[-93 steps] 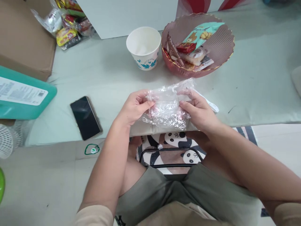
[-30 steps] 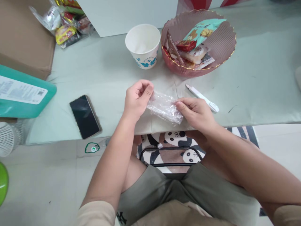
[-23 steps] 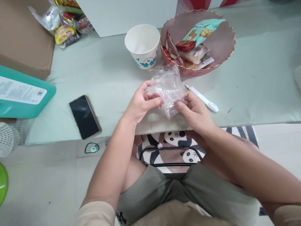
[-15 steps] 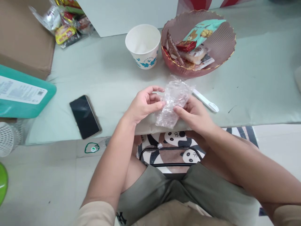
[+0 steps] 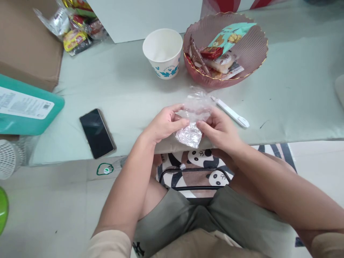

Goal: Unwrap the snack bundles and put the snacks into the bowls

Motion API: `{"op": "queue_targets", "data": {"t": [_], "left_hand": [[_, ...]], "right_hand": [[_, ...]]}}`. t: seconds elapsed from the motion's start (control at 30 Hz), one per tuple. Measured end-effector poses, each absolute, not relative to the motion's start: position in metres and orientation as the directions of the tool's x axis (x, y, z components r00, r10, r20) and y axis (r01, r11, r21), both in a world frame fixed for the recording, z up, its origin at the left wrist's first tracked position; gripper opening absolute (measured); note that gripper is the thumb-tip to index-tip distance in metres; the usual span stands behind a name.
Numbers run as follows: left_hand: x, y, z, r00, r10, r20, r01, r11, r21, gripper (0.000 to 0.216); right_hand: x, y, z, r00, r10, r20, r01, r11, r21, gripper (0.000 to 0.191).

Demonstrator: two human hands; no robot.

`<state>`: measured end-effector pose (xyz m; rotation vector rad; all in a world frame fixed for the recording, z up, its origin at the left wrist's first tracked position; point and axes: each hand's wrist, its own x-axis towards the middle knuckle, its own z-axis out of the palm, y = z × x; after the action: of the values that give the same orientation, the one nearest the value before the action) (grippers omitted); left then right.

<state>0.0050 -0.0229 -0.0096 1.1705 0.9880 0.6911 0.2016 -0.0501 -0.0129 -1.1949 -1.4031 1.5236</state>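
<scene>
left hand (image 5: 165, 124) — pinching crumpled clear plastic (image 5: 190, 135) | right hand (image 5: 222, 129) — pinching it too, partly hidden

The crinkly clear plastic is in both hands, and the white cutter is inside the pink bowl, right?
Not quite: the head view shows the white cutter on the table, in front of the pink bowl, not inside it. The crinkly clear plastic is in both the left hand and right hand.
</scene>
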Motion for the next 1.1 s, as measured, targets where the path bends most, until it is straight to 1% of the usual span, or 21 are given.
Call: {"op": "queue_targets", "data": {"t": [0.07, 0.13, 0.17, 0.2, 0.3, 0.33, 0.37, 0.4, 0.43, 0.47, 0.5, 0.53, 0.6, 0.67, 0.77, 0.83, 0.87, 0.9, 0.97, 1.03, 1.1], "left_hand": [[0.005, -0.023, -0.011, 0.391, 0.892, -0.226, 0.004, 0.244, 0.97, 0.036], [0.003, -0.022, -0.01, 0.365, 0.911, -0.191, -0.036, 0.219, 0.975, 0.024], [0.002, -0.021, -0.009, 0.368, 0.91, -0.191, -0.05, 0.224, 0.973, 0.018], [0.001, -0.02, -0.008, 0.382, 0.902, -0.201, -0.064, 0.243, 0.968, 0.014], [-0.004, -0.02, -0.003, 0.434, 0.87, -0.236, -0.094, 0.304, 0.948, 0.028], [-0.006, -0.02, -0.002, 0.439, 0.87, -0.227, -0.082, 0.29, 0.953, 0.028], [-0.007, -0.021, -0.001, 0.431, 0.878, -0.206, -0.059, 0.256, 0.965, 0.023], [-0.008, -0.022, -0.002, 0.415, 0.892, -0.179, -0.033, 0.212, 0.977, 0.015], [-0.009, -0.023, -0.002, 0.397, 0.906, -0.147, -0.017, 0.168, 0.986, 0.015], [-0.01, -0.024, -0.003, 0.382, 0.917, -0.117, -0.017, 0.133, 0.991, 0.024], [-0.011, -0.025, -0.004, 0.369, 0.925, -0.09, -0.029, 0.108, 0.994, 0.034], [-0.013, -0.026, -0.004, 0.356, 0.932, -0.067, -0.047, 0.09, 0.995, 0.041], [-0.017, -0.027, -0.004, 0.318, 0.948, -0.029, -0.077, 0.057, 0.995, 0.046], [-0.024, -0.026, -0.001, 0.248, 0.969, -0.004, -0.112, 0.033, 0.993, 0.044], [-0.036, -0.024, 0.006, 0.124, 0.992, -0.029, -0.191, 0.052, 0.98, 0.036], [-0.043, -0.023, 0.01, 0.056, 0.996, -0.066, -0.231, 0.078, 0.97, 0.028], [-0.046, -0.022, 0.011, 0.034, 0.996, -0.081, -0.245, 0.087, 0.966, 0.024], [-0.049, -0.022, 0.012, 0.022, 0.996, -0.09, -0.256, 0.093, 0.962, 0.021], [-0.051, -0.023, 0.013, 0.02, 0.995, -0.095, -0.266, 0.097, 0.959, 0.017], [-0.052, -0.024, 0.014, 0.029, 0.994, -0.103, -0.268, 0.107, 0.957, 0.016], [-0.053, -0.026, 0.015, 0.037, 0.992, -0.118, -0.263, 0.123, 0.957, 0.014]], "right_hand": [[0.2, -0.05, -0.011, -0.268, 0.958, -0.105, 0.068, -0.091, -0.994, 0.023], [0.199, -0.051, -0.01, -0.235, 0.97, -0.06, 0.068, -0.045, -0.997, 0.012], [0.199, -0.051, -0.01, -0.228, 0.973, -0.045, 0.066, -0.031, -0.997, 0.01], [0.199, -0.051, -0.011, -0.225, 0.974, -0.033, 0.058, -0.021, -0.998, 0.012], [0.195, -0.052, -0.013, -0.228, 0.974, -0.011, 0.077, 0.007, -0.997, 0.02], [0.192, -0.052, -0.014, -0.222, 0.975, -0.011, 0.108, 0.013, -0.994, 0.018], [0.189, -0.053, -0.014, -0.209, 0.978, -0.016, 0.134, 0.012, -0.991, 0.015], [0.185, -0.053, -0.013, -0.195, 0.98, -0.028, 0.142, 0.0, -0.99, 0.016], [0.18, -0.053, -0.013, -0.188, 0.981, -0.046, 0.129, -0.021, -0.991, 0.025], [0.176, -0.053, -0.012, -0.186, 0.981, -0.062, 0.102, -0.044, -0.994, 0.035], [0.172, -0.053, -0.012, -0.194, 0.978, -0.078, 0.081, -0.063, -0.995, 0.042], [0.168, -0.052, -0.011, -0.212, 0.973, -0.09, 0.088, -0.073, -0.993, 0.042], [0.162, -0.048, -0.008, -0.232, 0.97, -0.079, 0.179, -0.037, -0.983, 0.029], [0.158, -0.039, -0.001, -0.21, 0.978, -0.004, 0.288, 0.058, -0.956, 0.016], [0.152, -0.015, 0.023, -0.169, 0.975, 0.141, 0.391, 0.198, -0.899, 0.013], [0.146, 0.009, 0.048, -0.166, 0.961, 0.22, 0.497, 0.274, -0.823, 0.013], [0.142, 0.023, 0.062, -0.174, 0.951, 0.257, 0.576, 0.31, -0.757, 0.012], [0.138, 0.039, 0.074, -0.187, 0.935, 0.302, 0.66, 0.347, -0.667, 0.013], [0.127, 0.071, 0.095, -0.279, 0.909, 0.309, 0.798, 0.399, -0.452, 0.014], [0.116, 0.101, 0.104, -0.385, 0.891, 0.241, 0.866, 0.439, -0.239, 0.021], [0.106, 0.125, 0.103, -0.434, 0.891, 0.13, 0.894, 0.444, -0.057, 0.028]]}}
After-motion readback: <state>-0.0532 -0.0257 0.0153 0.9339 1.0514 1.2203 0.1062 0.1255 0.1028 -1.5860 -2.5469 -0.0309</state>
